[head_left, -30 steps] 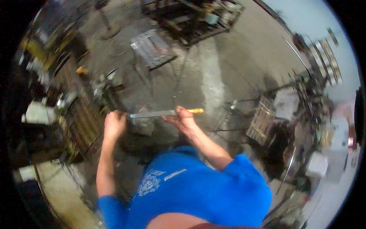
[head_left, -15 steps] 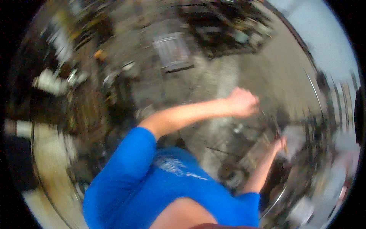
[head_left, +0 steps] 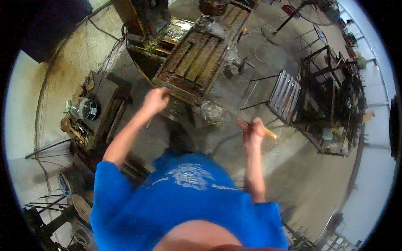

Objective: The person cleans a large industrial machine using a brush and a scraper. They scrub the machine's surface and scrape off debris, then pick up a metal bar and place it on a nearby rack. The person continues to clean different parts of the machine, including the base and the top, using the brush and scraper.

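Yellow-handled tool [head_left: 270, 134]: at 3 o'clock in my view, in my right hand [head_left: 253, 131]; its handle pokes out past my fist toward 4 o'clock, and its thin grey length runs, blurred, toward 10.
Right fingers: wrapped round the tool near its handle, though blur hides how each one sits.
Left hand [head_left: 155, 101]: at 10 o'clock, fingers curled inward; I cannot tell whether they pinch anything, or whether they touch the slotted bed [head_left: 197, 62] that shows just beyond them.
Slotted bed: brown and grimy, at 12 o'clock, slanting away toward 1.
Slatted stand [head_left: 284, 97]: at 2 o'clock, grey on top with thin legs, near a dark metal frame [head_left: 316, 104] farther out.
Clear container [head_left: 83, 108]: at 9 o'clock, on its side, well apart from my hands.
Blue shirt [head_left: 197, 201]: mine, at 6 o'clock.
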The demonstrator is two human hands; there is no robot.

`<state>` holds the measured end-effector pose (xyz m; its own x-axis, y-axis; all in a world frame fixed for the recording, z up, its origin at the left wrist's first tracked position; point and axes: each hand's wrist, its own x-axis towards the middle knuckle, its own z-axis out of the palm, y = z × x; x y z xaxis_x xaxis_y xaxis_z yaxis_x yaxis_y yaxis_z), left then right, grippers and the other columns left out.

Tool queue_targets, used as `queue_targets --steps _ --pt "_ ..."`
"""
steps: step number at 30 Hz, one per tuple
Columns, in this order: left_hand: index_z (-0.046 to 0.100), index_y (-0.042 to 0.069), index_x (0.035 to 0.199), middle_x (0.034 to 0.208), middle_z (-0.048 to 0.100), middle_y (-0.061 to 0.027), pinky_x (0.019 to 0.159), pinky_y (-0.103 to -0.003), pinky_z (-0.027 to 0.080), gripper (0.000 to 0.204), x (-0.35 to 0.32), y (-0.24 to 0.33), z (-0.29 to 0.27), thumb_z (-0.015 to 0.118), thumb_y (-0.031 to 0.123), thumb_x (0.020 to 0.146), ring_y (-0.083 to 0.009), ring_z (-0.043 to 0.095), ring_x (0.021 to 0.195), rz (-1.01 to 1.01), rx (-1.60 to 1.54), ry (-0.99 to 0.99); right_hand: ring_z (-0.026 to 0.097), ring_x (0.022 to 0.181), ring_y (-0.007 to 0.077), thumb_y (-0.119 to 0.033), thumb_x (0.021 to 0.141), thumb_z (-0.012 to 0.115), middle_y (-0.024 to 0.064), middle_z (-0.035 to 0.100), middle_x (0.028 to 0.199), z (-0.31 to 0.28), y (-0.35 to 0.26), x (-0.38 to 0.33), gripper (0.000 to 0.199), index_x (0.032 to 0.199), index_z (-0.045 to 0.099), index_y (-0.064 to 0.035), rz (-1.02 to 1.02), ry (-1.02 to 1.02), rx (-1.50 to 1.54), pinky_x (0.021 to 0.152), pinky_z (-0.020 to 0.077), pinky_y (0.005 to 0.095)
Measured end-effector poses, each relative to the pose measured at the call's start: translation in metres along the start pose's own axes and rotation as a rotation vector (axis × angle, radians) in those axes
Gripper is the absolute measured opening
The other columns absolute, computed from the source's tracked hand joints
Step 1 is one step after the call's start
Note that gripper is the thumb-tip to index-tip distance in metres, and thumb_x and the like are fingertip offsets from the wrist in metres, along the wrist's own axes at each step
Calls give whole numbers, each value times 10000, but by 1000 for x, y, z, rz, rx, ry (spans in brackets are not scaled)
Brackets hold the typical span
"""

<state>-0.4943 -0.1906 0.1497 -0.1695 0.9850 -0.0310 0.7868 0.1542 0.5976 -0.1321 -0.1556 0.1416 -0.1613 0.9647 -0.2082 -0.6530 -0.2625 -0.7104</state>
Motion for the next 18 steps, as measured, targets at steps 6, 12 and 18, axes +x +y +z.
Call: queue_targets --steps 6,12,18 --pt "508 -20 1101 951 578 -223 775 -376 439 446 12 -77 -18 579 241 746 -329 568 891 -74 1 23 535 853 462 -72 680 453 108 500 727 62 61 33 79 742 407 -84 165 -92 -72 783 424 542" --pt "530 63 1066 787 606 -162 644 -421 464 446 35 -73 -5 609 322 712 -323 585 757 -46 139 -6 529 866 453 -89 713 474 98 507 768 82 107 41 86 784 427 -85 114 -103 -81 794 415 546" --pt "576 118 1019 771 600 -170 627 -430 459 329 45 -88 7 586 286 736 -337 576 725 61 118 -26 540 866 451 -144 743 542 102 508 775 89 127 42 141 768 415 -87 77 -199 -57 791 440 539"
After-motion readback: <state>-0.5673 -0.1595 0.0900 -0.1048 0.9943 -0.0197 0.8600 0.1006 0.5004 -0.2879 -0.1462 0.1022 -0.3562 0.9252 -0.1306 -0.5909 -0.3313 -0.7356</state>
